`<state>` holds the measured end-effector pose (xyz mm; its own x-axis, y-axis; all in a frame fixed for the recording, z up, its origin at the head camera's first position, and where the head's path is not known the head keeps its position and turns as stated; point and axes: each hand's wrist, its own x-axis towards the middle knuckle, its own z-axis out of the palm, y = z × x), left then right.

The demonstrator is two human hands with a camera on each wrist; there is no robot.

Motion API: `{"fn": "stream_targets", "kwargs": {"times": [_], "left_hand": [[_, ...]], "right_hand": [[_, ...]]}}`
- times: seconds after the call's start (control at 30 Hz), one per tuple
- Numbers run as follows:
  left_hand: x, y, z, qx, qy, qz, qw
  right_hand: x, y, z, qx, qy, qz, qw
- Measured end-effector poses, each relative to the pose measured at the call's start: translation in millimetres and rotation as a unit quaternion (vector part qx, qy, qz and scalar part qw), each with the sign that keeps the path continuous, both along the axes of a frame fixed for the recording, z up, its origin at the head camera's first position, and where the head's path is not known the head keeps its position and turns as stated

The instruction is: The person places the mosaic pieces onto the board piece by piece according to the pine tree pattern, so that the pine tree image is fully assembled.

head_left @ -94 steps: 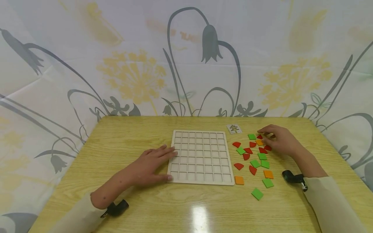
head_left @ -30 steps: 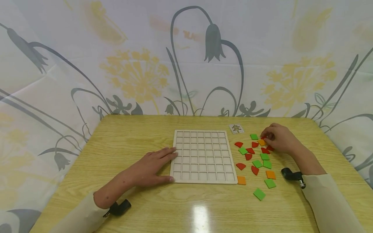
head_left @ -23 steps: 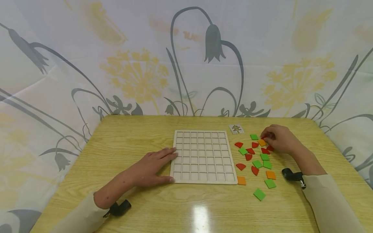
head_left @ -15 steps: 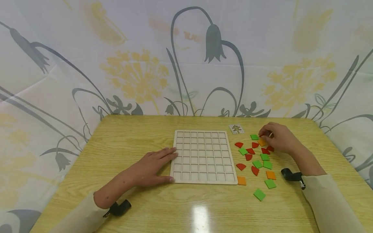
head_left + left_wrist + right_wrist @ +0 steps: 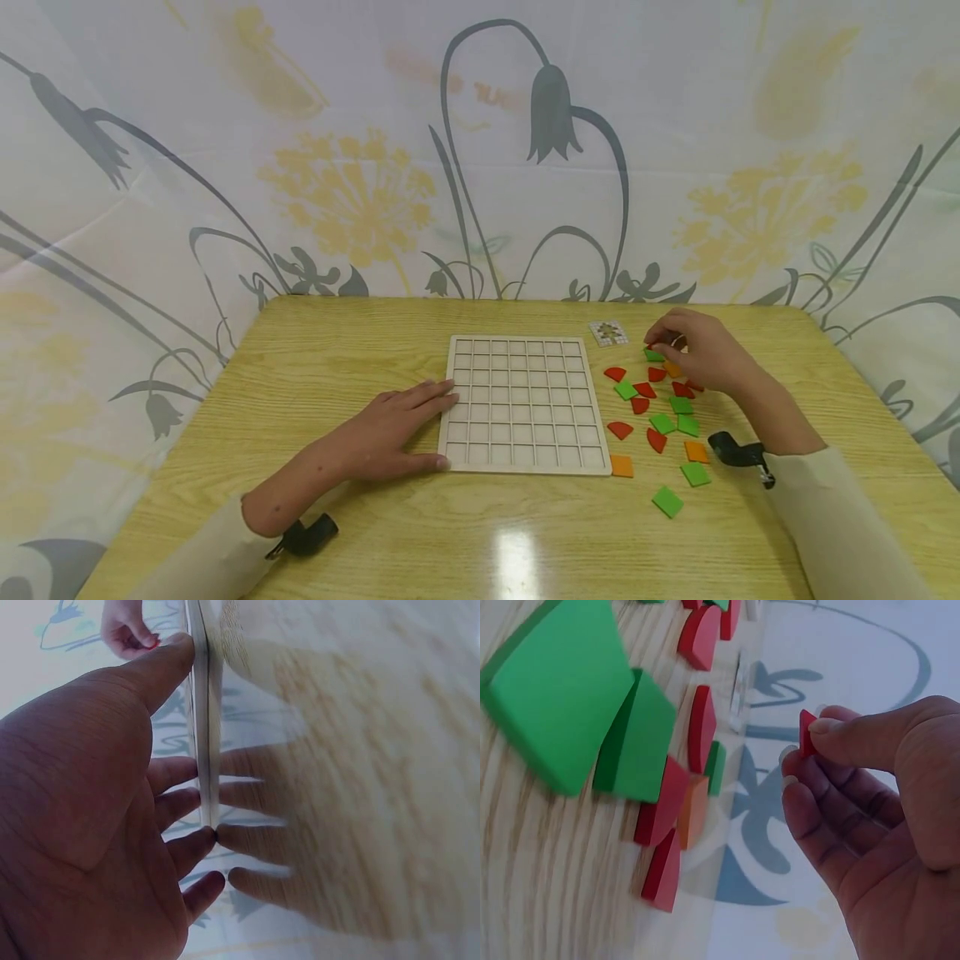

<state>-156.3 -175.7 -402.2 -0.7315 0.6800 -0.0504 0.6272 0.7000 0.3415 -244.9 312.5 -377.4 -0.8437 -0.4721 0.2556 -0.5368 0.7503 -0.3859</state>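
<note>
A pale wooden grid board (image 5: pixel 523 404) lies on the table. My left hand (image 5: pixel 386 433), fingers spread and mostly straight, rests at its left edge; in the left wrist view the thumb and fingertips of that left hand (image 5: pixel 97 802) touch the board's side. Over the right-hand pieces, my right hand (image 5: pixel 705 350) pinches a red quarter-circle tile (image 5: pixel 806 733) between thumb and fingers, lifted off the table. Below it lie a green square tile (image 5: pixel 654 356) and an orange square tile (image 5: pixel 672 369), both partly hidden by the hand.
Several red quarter-circle tiles (image 5: pixel 620 430) and green square tiles (image 5: pixel 667 502) are scattered right of the board. An orange tile (image 5: pixel 622 465) sits by its lower right corner. A small patterned card (image 5: pixel 608 333) lies behind the tiles, before a flowered cloth (image 5: pixel 480 167).
My right hand has picked up a red quarter-circle tile from the far end of the pile and moved left with it, over the green tile. The left hand stays at the board's edge.
</note>
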Motion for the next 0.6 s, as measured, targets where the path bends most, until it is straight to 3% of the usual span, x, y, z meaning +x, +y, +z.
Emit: {"fn": "stream_targets", "kwargs": {"times": [0.6], "left_hand": [[0.7, -0.3, 1.3, 0.003, -0.001, -0.003, 1.0000]], "right_hand": [[-10.1, -34.7, 2.5, -0.018, -0.002, 0.026, 0.9995]]}}
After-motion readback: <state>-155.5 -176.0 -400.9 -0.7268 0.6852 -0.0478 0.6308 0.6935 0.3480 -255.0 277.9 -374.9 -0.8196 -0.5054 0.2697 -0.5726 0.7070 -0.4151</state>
